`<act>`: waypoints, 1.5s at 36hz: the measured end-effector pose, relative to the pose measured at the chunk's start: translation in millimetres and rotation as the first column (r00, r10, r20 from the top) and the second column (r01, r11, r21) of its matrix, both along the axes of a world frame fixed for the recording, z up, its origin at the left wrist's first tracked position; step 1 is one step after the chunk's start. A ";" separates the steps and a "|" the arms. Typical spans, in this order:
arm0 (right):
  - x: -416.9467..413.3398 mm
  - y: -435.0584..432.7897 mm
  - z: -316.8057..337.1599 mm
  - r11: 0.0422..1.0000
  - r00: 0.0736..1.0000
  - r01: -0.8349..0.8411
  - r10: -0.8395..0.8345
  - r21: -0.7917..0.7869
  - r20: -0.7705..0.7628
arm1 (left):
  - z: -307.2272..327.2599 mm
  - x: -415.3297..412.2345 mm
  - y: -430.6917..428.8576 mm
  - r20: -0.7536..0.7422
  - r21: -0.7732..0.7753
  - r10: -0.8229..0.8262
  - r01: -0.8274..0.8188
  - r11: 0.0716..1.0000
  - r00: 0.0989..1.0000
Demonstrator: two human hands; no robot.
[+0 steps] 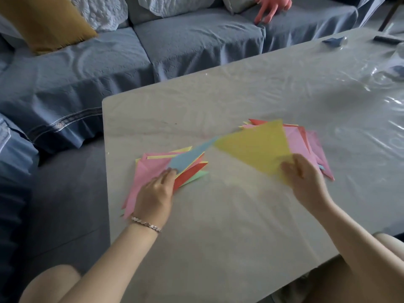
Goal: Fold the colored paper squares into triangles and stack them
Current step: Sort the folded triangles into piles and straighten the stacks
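Note:
A stack of folded triangles (153,169) in pink, yellow, red and green lies at the table's left. A blue folded triangle (190,157) lies on top of it, and my left hand (155,193) touches its near corner with its fingertips. My right hand (303,178) pinches the near corner of a yellow paper sheet (255,147), lifted and blurred over the table. Behind that sheet sits a pile of unfolded pink, red and yellow squares (306,141), partly hidden by it.
The grey table (218,215) is covered with clear plastic film. A blue paper piece (333,41) and a dark object (385,39) lie at its far right. A blue sofa (109,62) with a mustard cushion (43,22) stands behind and left. My knees border the near edge.

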State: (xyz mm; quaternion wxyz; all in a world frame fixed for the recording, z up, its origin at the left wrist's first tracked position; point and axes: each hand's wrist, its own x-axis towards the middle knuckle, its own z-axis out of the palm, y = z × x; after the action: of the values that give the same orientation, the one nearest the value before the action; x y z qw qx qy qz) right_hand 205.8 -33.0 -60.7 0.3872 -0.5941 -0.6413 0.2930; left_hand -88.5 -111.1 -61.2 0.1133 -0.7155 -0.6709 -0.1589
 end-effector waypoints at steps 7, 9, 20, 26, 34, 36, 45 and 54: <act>29.6 54.5 -1.3 0.929 0.940 0.340 -0.335 -0.145 0.060 | -11.7 40.9 -5.7 0.065 0.023 -0.193 0.192 0.981 0.979; 34.3 62.5 -6.1 0.922 0.930 0.354 -0.329 -0.154 0.166 | -16.8 48.7 -7.8 0.069 -0.021 -0.206 0.208 0.978 0.976; -5.7 -7.3 -15.1 0.993 0.928 -0.088 0.051 0.084 0.369 | -36.9 68.2 4.5 0.010 -0.170 -0.257 0.255 0.952 0.966; -43.7 -46.0 -39.3 0.889 0.741 -0.458 0.393 -0.017 0.544 | -43.8 72.1 7.6 0.007 -0.253 -0.214 0.209 0.945 0.977; -61.1 -66.4 -59.1 0.878 0.607 -0.469 0.398 -0.095 0.688 | -51.5 71.8 -21.8 0.094 -0.318 -0.246 0.264 0.911 0.965; -61.3 -68.4 -58.3 0.884 0.607 -0.459 0.381 -0.083 0.697 | -53.5 69.7 -25.8 0.079 -0.340 -0.219 0.233 0.911 0.973; -44.3 -70.1 -50.3 0.923 0.644 -0.381 0.312 -0.060 0.698 | -55.6 65.5 -36.9 0.094 -0.342 -0.021 0.052 0.938 0.995; -1.0 -67.3 -47.4 0.962 0.661 -0.270 0.205 -0.025 0.722 | -53.2 29.6 -57.2 0.131 -0.413 0.093 -0.031 0.910 0.987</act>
State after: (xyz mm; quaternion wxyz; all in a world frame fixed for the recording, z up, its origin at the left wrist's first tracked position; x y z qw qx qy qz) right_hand 204.8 -100.4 -108.1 0.0890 -0.5552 -0.8249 0.0584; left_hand -58.9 -168.2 -114.4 -0.0841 -0.6877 -0.7183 -0.0637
